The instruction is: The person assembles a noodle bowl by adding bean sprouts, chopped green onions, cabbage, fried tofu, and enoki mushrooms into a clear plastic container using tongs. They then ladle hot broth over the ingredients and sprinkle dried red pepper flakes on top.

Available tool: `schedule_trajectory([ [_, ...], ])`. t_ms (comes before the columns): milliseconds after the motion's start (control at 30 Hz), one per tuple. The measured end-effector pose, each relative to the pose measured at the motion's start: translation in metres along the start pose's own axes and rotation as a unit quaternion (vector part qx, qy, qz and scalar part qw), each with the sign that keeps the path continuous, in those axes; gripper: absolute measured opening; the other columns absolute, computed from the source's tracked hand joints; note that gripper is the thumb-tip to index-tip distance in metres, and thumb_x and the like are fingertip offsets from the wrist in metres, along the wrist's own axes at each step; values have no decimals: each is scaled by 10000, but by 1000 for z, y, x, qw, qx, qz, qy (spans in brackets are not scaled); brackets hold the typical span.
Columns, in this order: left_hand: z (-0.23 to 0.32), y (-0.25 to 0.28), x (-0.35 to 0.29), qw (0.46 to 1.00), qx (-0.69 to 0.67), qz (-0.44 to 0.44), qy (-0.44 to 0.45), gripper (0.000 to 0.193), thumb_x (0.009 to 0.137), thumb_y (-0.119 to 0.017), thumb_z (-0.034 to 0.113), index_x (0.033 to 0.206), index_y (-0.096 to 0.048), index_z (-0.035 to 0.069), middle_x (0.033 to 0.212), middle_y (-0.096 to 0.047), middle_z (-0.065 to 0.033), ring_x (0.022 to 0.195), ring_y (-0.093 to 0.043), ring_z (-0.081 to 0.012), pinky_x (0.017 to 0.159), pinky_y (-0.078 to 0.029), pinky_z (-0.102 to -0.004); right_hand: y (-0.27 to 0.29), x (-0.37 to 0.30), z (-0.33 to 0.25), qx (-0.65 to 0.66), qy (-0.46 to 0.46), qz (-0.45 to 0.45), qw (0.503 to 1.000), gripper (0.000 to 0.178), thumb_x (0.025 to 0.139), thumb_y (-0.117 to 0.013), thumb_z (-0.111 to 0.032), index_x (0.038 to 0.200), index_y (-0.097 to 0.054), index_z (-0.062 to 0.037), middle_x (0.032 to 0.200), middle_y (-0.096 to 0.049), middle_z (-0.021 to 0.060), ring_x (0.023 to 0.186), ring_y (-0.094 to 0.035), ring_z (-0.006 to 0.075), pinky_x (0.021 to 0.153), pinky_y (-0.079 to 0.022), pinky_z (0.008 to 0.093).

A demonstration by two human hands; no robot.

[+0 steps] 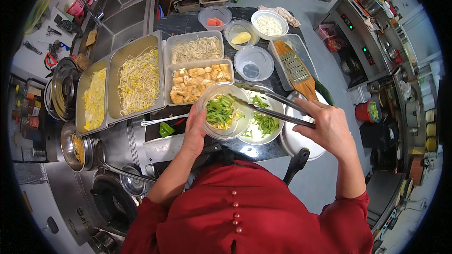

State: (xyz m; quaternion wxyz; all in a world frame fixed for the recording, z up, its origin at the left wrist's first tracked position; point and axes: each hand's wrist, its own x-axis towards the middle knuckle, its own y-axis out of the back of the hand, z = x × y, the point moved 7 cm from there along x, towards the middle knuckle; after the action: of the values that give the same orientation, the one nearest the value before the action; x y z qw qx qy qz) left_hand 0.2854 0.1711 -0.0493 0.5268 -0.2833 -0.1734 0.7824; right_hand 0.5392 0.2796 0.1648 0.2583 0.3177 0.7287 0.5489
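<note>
Lying left of the left hand (192,131) and its fingers, bean sprouts (139,82) are spread in a metal tray (112,106), and tofu pieces (200,80) are kept just beyond the fingers. A clear bowl (243,118) is gripped at its left side, the fingers bent close round it; green strips and yellow sprouts are already held inside. Right of it, between both hands' fingers, more strips (267,123) are left on a white plate (254,134), so the portioning is judged part done. Tongs (282,116) are clasped by the right hand (329,124), fingers closed, the tips parted over the bowl. Most left fingers are hidden by the bowl; whether anything is pinched by the tongs cannot be told
</note>
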Motion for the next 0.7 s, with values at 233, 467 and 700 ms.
schedule_trajectory([
  [233,1,26,3,999,-28,39,1,612,1006,-536,410,1509,-389,92,1504,-464,-75,1377,-457,-236,1140,-377,-431,-34,-13,39,-92,-44,-49,994,553,712,-836,-313,1182,-667,-75,928,-714,110,803,-705,304,709,-549,401],
  [467,24,39,-2,998,-14,36,-57,587,1011,-545,345,1500,-372,71,1471,-478,-84,1347,-477,-225,1120,-397,-412,-133,-19,51,-124,-52,-106,985,529,747,-813,-363,1168,-647,-89,902,-702,103,801,-705,306,707,-550,411],
  [700,18,45,-5,995,28,67,-68,587,995,-599,264,1501,-363,84,1431,-493,-69,1308,-490,-186,1083,-412,-367,-68,-37,42,-30,-74,-68,994,444,724,-812,-228,1137,-707,-102,907,-725,108,789,-702,303,723,-550,389],
])
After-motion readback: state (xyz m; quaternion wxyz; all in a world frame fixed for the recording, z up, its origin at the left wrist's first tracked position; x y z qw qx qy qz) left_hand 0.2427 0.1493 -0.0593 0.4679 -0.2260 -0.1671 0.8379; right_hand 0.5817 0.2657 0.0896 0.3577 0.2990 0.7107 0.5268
